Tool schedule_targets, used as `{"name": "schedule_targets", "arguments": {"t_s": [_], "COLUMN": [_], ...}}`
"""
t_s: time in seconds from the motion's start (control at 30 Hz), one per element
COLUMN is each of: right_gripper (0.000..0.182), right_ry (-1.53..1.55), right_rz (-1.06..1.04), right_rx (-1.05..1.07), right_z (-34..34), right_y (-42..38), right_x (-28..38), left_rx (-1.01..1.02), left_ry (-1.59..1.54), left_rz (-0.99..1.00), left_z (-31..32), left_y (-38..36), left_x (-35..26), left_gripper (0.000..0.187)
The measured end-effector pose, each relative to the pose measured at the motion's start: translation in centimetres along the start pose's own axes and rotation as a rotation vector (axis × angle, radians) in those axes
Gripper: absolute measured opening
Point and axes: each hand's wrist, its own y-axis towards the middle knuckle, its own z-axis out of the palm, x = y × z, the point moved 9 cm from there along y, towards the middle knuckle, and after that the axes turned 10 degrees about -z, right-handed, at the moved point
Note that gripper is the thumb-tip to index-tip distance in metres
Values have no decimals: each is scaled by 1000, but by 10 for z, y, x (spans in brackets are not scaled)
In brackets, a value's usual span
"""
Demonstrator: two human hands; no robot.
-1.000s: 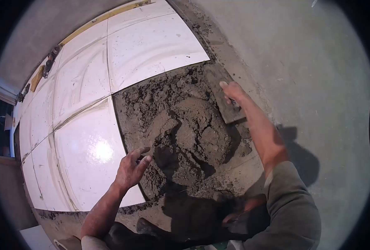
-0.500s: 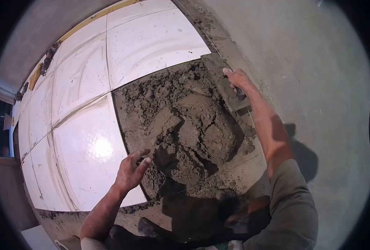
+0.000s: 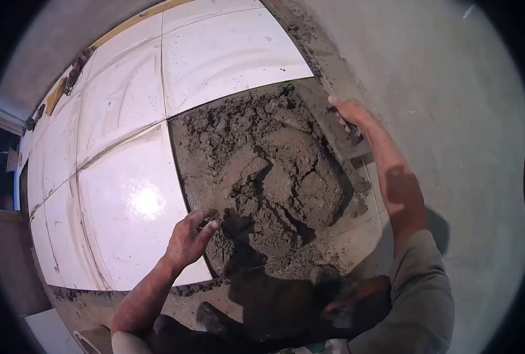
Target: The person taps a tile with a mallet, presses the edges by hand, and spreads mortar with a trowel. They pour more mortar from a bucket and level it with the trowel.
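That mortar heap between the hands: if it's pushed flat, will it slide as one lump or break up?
The mortar heap would probably crumble: it is cracked into clods with loose crumbs at its edges. It looks damp and dense, so likely heavy to shove. The right hand grips a tool at its far edge; the left hand rests at its near edge.

One head-worn fisheye view looks steeply down, seemingly close, onto white tiles (image 3: 215,53) and mortar (image 3: 274,171).

Two hands in view: left hand (image 3: 188,239), right hand (image 3: 350,113). One mortar heap (image 3: 286,183) between them. Four large white tiles (image 3: 230,53) laid left of and beyond the left hand. One trowel (image 3: 353,133), mostly hidden under the right hand.
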Motion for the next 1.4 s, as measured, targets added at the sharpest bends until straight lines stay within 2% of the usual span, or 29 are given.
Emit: {"name": "schedule_targets", "arguments": {"t_s": [0.07,0.2,0.37,0.6,0.67,0.87,1.03,1.13,1.17,1.3,1.4], "right_gripper": [48,50,51,51,52,46,45,42,46,46,43], "right_ry": [116,181,-58,-91,-130,-32,-49,101,37,87,5], "right_rz": [1,-28,-60,39,60,-18,61,26,16,44,-34], "right_rx": [-57,-58,53,1,-10,-29,82,-35,66,88,128], "right_z": [-3,13,33,51,55,95,132,151,156,195,209], "right_y": [0,10,28,24,16,7,3,-5,-10,-13,-14], "right_x": [17,33,42,54,66,103,124,138,143,152,161], "left_rx": [25,-18,-62,-23,-19,-42,-35,-26,-23,-41,-45], "left_ry": [93,21,1,4,-29,-46,-61,-89,-83,-60,-40], "left_rz": [-23,-17,-23,-44,-102,-87,-87,-80,-74,-36,-19], "left_z": [2,-15,-26,-34,-36,-47,-50,-49,-49,-49,-44], "left_y": [-4,-14,-27,-49,-54,-68,-81,-87,-90,-93,-97], "left_x": [4,1,22,50,57,71,81,83,83,80,81], "left_gripper": [51,49,47,49,41,42,42,42,42,43,44]}}
